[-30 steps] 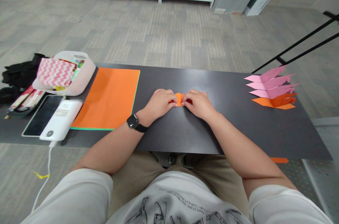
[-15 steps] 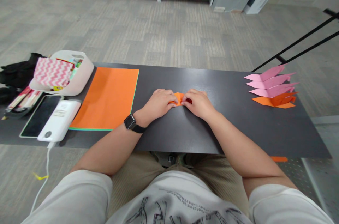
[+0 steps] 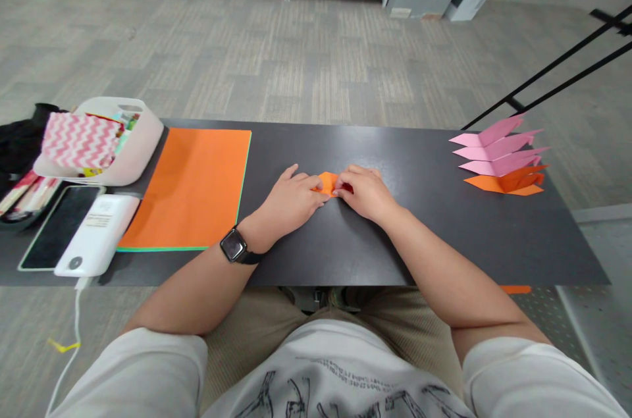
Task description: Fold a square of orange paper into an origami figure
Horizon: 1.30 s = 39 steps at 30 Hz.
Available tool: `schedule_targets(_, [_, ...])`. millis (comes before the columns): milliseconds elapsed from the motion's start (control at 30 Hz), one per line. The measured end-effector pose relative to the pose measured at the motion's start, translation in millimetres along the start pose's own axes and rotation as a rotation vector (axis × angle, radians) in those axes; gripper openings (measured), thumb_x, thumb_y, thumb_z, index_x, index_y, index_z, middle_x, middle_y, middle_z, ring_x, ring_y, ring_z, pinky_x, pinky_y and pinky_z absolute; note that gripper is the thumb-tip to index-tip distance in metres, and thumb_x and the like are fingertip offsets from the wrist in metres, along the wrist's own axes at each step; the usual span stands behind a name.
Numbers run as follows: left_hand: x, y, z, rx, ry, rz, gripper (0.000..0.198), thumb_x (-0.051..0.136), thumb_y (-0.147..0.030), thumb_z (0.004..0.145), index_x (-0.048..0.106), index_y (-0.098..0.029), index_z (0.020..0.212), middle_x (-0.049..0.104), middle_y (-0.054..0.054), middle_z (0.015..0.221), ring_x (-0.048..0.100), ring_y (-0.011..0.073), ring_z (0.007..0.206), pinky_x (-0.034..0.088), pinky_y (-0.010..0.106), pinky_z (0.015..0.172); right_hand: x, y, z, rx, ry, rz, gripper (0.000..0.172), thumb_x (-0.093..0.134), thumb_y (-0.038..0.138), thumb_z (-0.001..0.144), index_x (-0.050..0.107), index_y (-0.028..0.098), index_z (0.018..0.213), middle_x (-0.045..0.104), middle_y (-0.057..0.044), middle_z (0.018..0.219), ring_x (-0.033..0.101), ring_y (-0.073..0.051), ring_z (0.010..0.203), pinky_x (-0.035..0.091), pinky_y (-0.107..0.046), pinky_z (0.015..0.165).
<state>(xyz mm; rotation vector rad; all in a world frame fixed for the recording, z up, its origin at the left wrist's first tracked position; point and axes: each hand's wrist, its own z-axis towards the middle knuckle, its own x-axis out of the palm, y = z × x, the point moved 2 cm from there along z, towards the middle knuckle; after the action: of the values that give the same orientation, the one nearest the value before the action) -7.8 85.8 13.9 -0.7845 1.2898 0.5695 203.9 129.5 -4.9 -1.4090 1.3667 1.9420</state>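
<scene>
A small folded piece of orange paper (image 3: pixel 326 180) lies low over the middle of the dark table, largely covered by my fingers. My left hand (image 3: pixel 291 199), with a black watch on its wrist, grips the paper's left side between thumb and fingertips. From the right, my right hand (image 3: pixel 365 190) pinches the other side, its fingers curled. Only the paper's upper middle shows between the two hands, so its full shape is hidden.
Left of my hands lies a stack of orange sheets (image 3: pixel 192 187), green at its edge. Beyond it are a white power bank (image 3: pixel 99 234), a phone (image 3: pixel 62 224) and a white basket (image 3: pixel 143 148). Pink folded paper figures (image 3: pixel 498 148) and an orange one (image 3: pixel 508 182) stand at right.
My left hand has turned slightly and its fingers have spread a little on the orange paper. My right hand keeps its pinch. The whole view has shifted slightly.
</scene>
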Motion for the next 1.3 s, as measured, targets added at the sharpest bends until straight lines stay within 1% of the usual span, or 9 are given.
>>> schedule_targets(300, [3.3, 0.0, 0.1, -0.020, 0.025, 0.012, 0.026, 0.063, -0.028, 0.107, 0.086, -0.033, 0.119, 0.075, 0.006, 0.119, 0.067, 0.0284, 0.114, 0.038, 0.063, 0.124, -7.3, -7.5, -1.1, -0.040, 0.024, 0.003, 0.008, 0.075, 0.021, 0.096, 0.072, 0.026, 0.092, 0.072, -0.003, 0.107, 0.067, -0.024, 0.103, 0.038, -0.041, 0.095])
schedule_targets(500, [1.1, 0.3, 0.2, -0.039, 0.044, -0.024, 0.024, 0.066, -0.028, 0.104, 0.085, -0.034, 0.117, 0.074, 0.005, 0.121, 0.066, 0.0273, 0.115, 0.037, 0.062, 0.126, -12.8, -15.0, -1.5, 0.036, 0.018, -0.068, 0.007, 0.081, 0.029, 0.094, 0.074, 0.026, 0.092, 0.071, -0.004, 0.105, 0.065, -0.025, 0.101, 0.038, -0.039, 0.086])
schedule_targets(700, [-1.2, -0.2, -0.3, -0.059, 0.041, -0.082, 0.024, 0.067, -0.029, 0.104, 0.085, -0.033, 0.118, 0.074, 0.005, 0.126, 0.065, 0.0279, 0.118, 0.035, 0.064, 0.127, -25.4, -36.7, 0.1, 0.034, 0.041, -0.007, 0.008, 0.082, 0.023, 0.089, 0.075, 0.026, 0.088, 0.070, -0.003, 0.097, 0.065, -0.022, 0.091, 0.044, -0.038, 0.084])
schedule_targets(800, [-2.5, -1.1, -0.3, -0.060, 0.051, -0.082, 0.023, 0.067, -0.030, 0.104, 0.085, -0.032, 0.118, 0.074, 0.005, 0.127, 0.065, 0.0283, 0.119, 0.035, 0.065, 0.127, -34.6, -43.9, 1.1, 0.048, -0.039, 0.075, 0.008, 0.079, 0.021, 0.090, 0.074, 0.025, 0.086, 0.069, -0.003, 0.093, 0.066, -0.021, 0.088, 0.049, -0.037, 0.084])
schedule_targets(867, [-2.5, -1.1, -0.4, -0.058, 0.052, -0.082, 0.023, 0.067, -0.030, 0.104, 0.085, -0.032, 0.119, 0.074, 0.005, 0.127, 0.065, 0.0287, 0.119, 0.035, 0.065, 0.128, -36.8, -41.0, 1.4, 0.050, -0.111, 0.093, 0.007, 0.077, 0.021, 0.091, 0.074, 0.025, 0.087, 0.070, -0.003, 0.095, 0.066, -0.022, 0.090, 0.050, -0.038, 0.086])
schedule_targets(933, [-1.8, -0.6, -0.8, -0.053, 0.043, -0.086, 0.023, 0.067, -0.030, 0.104, 0.085, -0.032, 0.119, 0.074, 0.006, 0.127, 0.065, 0.0284, 0.120, 0.034, 0.065, 0.128, -33.7, -32.1, 1.6, 0.019, -0.131, 0.086, 0.006, 0.077, 0.023, 0.093, 0.075, 0.026, 0.088, 0.071, -0.003, 0.099, 0.067, -0.022, 0.093, 0.049, -0.039, 0.089])
schedule_targets(1000, [-0.9, 0.2, -1.1, -0.043, 0.032, -0.086, 0.023, 0.067, -0.031, 0.105, 0.085, -0.033, 0.119, 0.073, 0.006, 0.127, 0.065, 0.0278, 0.119, 0.033, 0.064, 0.128, -26.6, -20.7, 1.9, -0.017, -0.103, 0.059, 0.006, 0.077, 0.025, 0.095, 0.076, 0.027, 0.089, 0.073, -0.003, 0.101, 0.068, -0.023, 0.097, 0.046, -0.041, 0.092])
schedule_targets(1100, [-0.5, 1.1, -1.2, -0.029, 0.039, -0.065, 0.024, 0.065, -0.032, 0.106, 0.085, -0.033, 0.118, 0.073, 0.006, 0.126, 0.065, 0.0276, 0.118, 0.032, 0.065, 0.128, -14.8, -7.4, 3.2, -0.026, -0.079, -0.001, 0.006, 0.080, 0.029, 0.095, 0.077, 0.028, 0.090, 0.074, -0.003, 0.103, 0.068, -0.025, 0.102, 0.041, -0.043, 0.094])
schedule_targets(1300, [-3.7, 2.6, -0.8, 0.004, 0.064, -0.027, 0.025, 0.064, -0.033, 0.107, 0.084, -0.034, 0.122, 0.073, 0.006, 0.122, 0.065, 0.0274, 0.116, 0.033, 0.064, 0.128, -1.1, -3.4, 6.9, -0.009, 0.004, -0.040, 0.008, 0.081, 0.031, 0.096, 0.075, 0.027, 0.091, 0.073, -0.003, 0.104, 0.066, -0.025, 0.103, 0.037, -0.039, 0.089])
